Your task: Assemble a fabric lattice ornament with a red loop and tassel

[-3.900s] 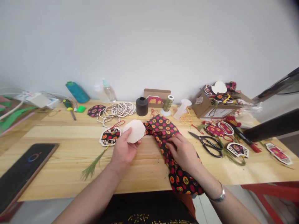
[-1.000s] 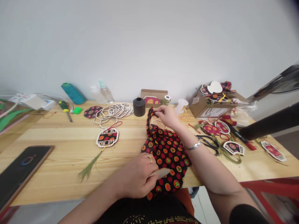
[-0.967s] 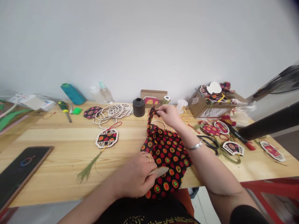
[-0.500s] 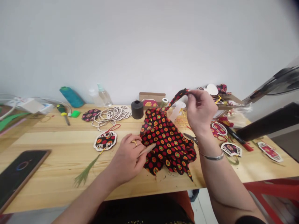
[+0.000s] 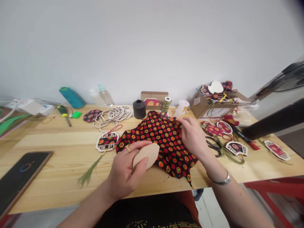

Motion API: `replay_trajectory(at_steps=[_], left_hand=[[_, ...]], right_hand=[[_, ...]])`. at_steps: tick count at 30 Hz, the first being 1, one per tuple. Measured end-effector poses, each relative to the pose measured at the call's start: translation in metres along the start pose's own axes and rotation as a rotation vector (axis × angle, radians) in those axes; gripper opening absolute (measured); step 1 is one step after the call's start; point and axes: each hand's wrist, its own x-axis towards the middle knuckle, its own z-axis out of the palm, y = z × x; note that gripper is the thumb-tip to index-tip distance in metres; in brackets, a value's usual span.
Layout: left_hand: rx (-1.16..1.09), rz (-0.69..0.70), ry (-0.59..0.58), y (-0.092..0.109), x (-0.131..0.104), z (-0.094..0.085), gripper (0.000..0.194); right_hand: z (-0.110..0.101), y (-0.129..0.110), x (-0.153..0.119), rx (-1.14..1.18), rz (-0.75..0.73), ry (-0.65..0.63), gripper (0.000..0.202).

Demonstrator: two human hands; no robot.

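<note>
A black cloth with red and yellow flower dots (image 5: 163,136) lies spread on the wooden table, its edges ragged. My left hand (image 5: 127,166) pinches a flat beige board piece (image 5: 147,155) between thumb and fingers, over the cloth's lower left part. At the cloth's upper right edge, my right hand (image 5: 193,136) has its fingers closed on the fabric. Black-handled scissors (image 5: 214,146) lie just right of that hand, partly hidden by it.
Black thread spool (image 5: 139,109), white frames (image 5: 115,115) and a tasselled ornament (image 5: 107,141) stand or lie behind and left. A phone (image 5: 23,177) is far left. On the right are a cardboard box (image 5: 204,107), ornaments (image 5: 237,148) and a black post (image 5: 275,118).
My right hand has come down with the cloth's raised strip, and the cloth now spreads further left. The board piece in my left hand has turned its flat face up.
</note>
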Motion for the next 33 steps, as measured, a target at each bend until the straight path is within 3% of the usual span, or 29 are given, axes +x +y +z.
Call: replay_trajectory(at_steps=[4,6,8,11,13,17,20,25,29,33], left_hand=[[-0.025,-0.205,-0.353,-0.009,0.002,0.007,0.028],[0.022,-0.283,-0.476,-0.012,0.004,0.01,0.033],[0.078,-0.344,-0.526,-0.013,0.005,0.011,0.038],[0.127,-0.454,-0.524,-0.015,0.008,0.007,0.031],[0.129,-0.565,-0.483,-0.017,0.01,0.005,0.03],[0.065,-0.718,-0.357,-0.024,0.01,0.001,0.03],[0.035,-0.745,-0.363,-0.026,0.008,-0.001,0.028],[-0.007,-0.758,-0.358,-0.025,0.008,-0.006,0.023],[-0.141,-0.855,-0.308,-0.023,0.012,-0.009,0.019],[-0.261,-0.93,-0.256,-0.027,0.01,-0.01,0.021]], right_hand=[[0.0,-0.013,-0.022,0.273,-0.107,-0.225,0.021],[-0.001,-0.015,-0.029,0.222,-0.136,-0.322,0.022],[-0.001,-0.011,-0.033,0.037,-0.091,-0.357,0.03],[-0.002,-0.005,-0.036,-0.18,0.041,-0.267,0.031],[-0.003,-0.005,-0.039,-0.086,0.033,-0.203,0.026],[0.001,-0.014,-0.045,0.34,-0.172,-0.348,0.021],[0.011,-0.013,-0.045,0.304,-0.228,-0.405,0.028],[0.025,0.004,-0.032,0.078,-0.064,-0.346,0.038],[0.021,0.012,-0.031,0.038,0.073,-0.227,0.042],[0.007,0.007,-0.043,0.14,0.032,-0.075,0.035]])
